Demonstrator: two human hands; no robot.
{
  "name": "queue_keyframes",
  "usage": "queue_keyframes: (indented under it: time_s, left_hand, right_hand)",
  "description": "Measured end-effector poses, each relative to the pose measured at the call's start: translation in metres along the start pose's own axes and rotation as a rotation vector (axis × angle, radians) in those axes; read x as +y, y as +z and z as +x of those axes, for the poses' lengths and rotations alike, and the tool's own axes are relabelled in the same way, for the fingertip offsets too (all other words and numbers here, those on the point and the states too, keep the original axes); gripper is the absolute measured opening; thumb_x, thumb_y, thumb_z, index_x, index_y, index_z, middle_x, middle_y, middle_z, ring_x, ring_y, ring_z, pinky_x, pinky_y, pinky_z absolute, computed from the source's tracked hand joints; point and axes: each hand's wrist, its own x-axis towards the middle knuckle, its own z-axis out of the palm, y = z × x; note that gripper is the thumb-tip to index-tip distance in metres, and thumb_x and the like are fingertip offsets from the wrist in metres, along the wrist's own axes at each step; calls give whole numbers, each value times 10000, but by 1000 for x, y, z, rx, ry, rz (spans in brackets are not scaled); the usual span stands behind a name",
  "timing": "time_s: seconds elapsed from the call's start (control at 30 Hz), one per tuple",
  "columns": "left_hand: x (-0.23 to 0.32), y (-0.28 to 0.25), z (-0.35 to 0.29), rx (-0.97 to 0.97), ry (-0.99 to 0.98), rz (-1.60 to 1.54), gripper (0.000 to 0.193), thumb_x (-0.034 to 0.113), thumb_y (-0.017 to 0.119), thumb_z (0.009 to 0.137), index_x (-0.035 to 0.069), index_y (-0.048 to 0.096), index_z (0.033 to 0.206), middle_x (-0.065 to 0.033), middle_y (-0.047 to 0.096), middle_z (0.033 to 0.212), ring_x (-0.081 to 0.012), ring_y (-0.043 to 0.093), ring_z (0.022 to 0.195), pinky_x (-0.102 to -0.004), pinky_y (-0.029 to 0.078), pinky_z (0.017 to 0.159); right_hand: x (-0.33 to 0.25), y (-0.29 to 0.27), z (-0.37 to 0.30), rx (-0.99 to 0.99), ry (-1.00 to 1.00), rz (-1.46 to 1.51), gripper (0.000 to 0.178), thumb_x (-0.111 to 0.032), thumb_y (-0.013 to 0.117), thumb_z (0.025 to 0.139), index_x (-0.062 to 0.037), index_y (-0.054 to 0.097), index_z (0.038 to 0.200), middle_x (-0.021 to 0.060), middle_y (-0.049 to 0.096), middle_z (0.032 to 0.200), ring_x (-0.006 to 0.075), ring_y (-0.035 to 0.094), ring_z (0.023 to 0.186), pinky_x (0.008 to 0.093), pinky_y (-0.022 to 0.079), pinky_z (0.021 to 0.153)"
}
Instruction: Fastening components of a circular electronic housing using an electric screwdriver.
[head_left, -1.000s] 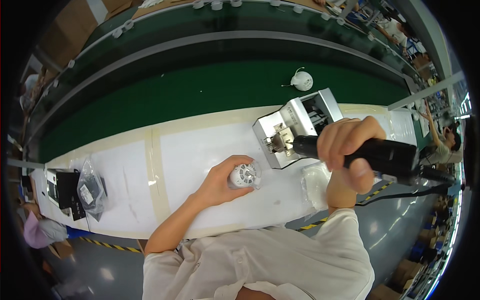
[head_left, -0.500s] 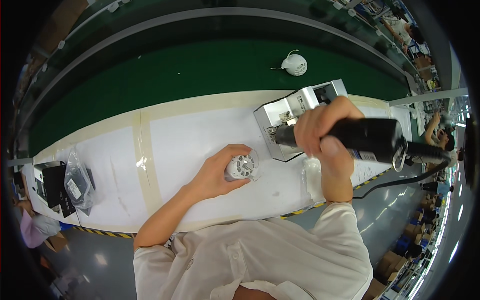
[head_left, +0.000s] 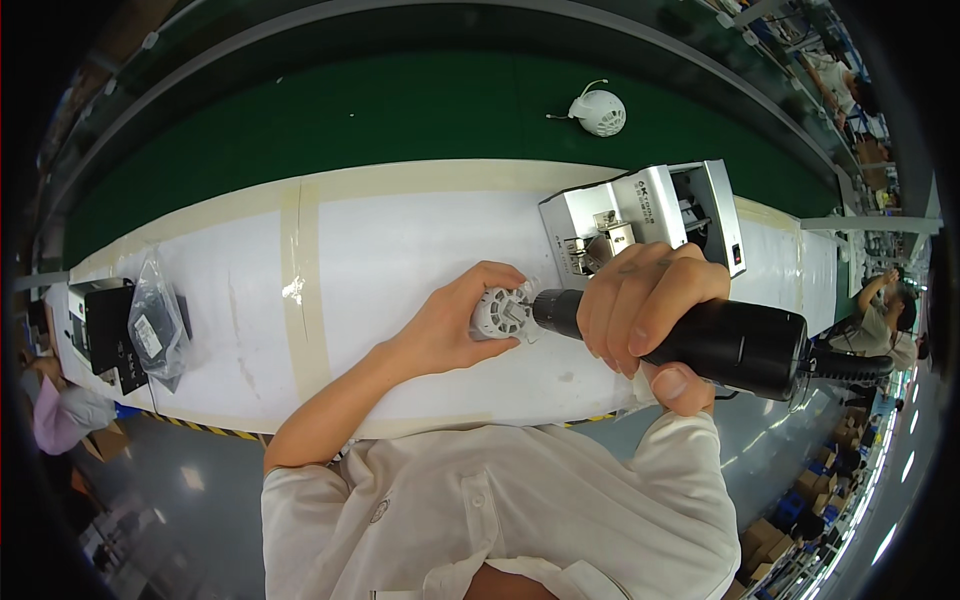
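Note:
My left hand (head_left: 446, 318) is wrapped round a white round plastic housing (head_left: 499, 313) with slotted openings, its open face turned to the right. A black electric screwdriver (head_left: 745, 345) lies nearly level in my right hand (head_left: 648, 312), fingers curled over its body. The screwdriver's nose points left at the housing, and the tip is at or very near its face; contact cannot be made out. Just beyond my right hand stands a silver screw feeder (head_left: 655, 210), partly hidden by that hand.
On the green belt (head_left: 420, 125) at the back lies another white housing (head_left: 602, 113) with wires. A black device (head_left: 105, 335) and a clear plastic bag (head_left: 157, 335) sit at the left end of the white worktop (head_left: 400, 230). The screwdriver's cord (head_left: 850, 367) trails right. Co-workers are farther off.
My right hand has brought the screwdriver from the screw feeder leftward and down to the housing. My left hand still grips the housing, and the whole view has shifted slightly.

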Motion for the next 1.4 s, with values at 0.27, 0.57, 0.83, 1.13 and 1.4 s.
queue_keyframes:
  time_s: [0.27, 0.57, 0.83, 1.13, 1.4]
  left_hand:
    - [0, -2, -1, 9, 11, 15, 595, 50, 798, 761, 97, 518, 1284, -62, 589, 1340, -258, 598, 1174, -353, 476, 1011]
    - [0, -2, -3, 8, -1, 28, 613, 54, 797, 764, 101, 507, 1302, -63, 586, 1343, -260, 596, 1179, -359, 474, 1013]
    - [2, -3, -3, -22, -6, 48, 638, 36, 796, 759, 100, 497, 1318, -69, 581, 1350, -268, 596, 1182, -363, 477, 1006]
    - [-6, 2, 0, 53, 72, 43, 492, 21, 810, 775, 93, 522, 1168, -109, 579, 1382, -267, 600, 1167, -357, 508, 962]
    - [-6, 1, 0, 65, 236, 219, 483, 32, 780, 782, 112, 575, 1212, -59, 560, 1407, -246, 571, 1207, -348, 479, 973]
  right_hand:
    - [5, 4, 2, 21, 26, 63, 209, -76, 749, 694, -37, 616, 851, 39, 613, 612, 159, 527, 465, 256, 468, 488]
    - [13, 0, 4, 14, 36, 65, 199, -88, 745, 703, -43, 612, 844, 34, 608, 605, 161, 531, 474, 260, 470, 497]
    - [-22, -5, 18, -100, 2, 1, 202, -140, 742, 723, -78, 603, 856, 2, 585, 571, 159, 528, 464, 257, 452, 474]
    - [-45, -20, 10, -27, -105, -399, 232, -225, 634, 849, -78, 528, 994, -11, 578, 609, 112, 500, 454, 227, 428, 452]
    - [-18, -14, 6, 231, -36, -453, 212, -179, 634, 847, -62, 524, 984, 4, 556, 590, 113, 473, 442, 226, 412, 439]
